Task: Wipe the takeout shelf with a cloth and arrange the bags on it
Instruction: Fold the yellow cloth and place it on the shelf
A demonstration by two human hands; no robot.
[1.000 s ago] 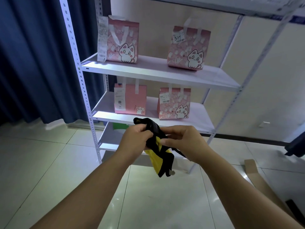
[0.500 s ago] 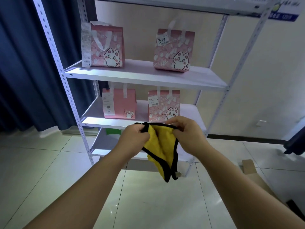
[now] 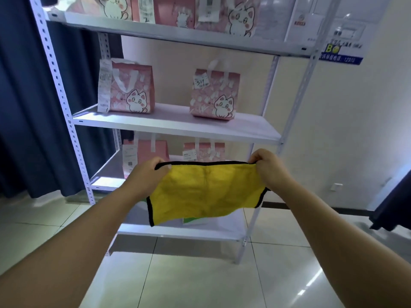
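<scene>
Presently we hold the yellow cloth [image 3: 204,192] spread out before the shelf [image 3: 178,124], left hand [image 3: 149,173] and right hand [image 3: 266,166] each pinching a top corner, pink bags [image 3: 132,90] standing on its tiers, so wiping and arranging look not yet begun.

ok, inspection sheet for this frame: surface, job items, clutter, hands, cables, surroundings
surface: white metal shelf, several tiers.
job's things: yellow cloth, black edging, held spread in front of the shelf; pink cat bags upright on the tiers, left bag and right bag apart on the middle one.
clutter: green-and-white item on the bottom tier, mostly hidden by the cloth.
grippers: left hand and right hand each pinch a top corner of the cloth.
cables: nothing seen.
surroundings: blue curtain at left, tiled floor, wall socket.
</scene>
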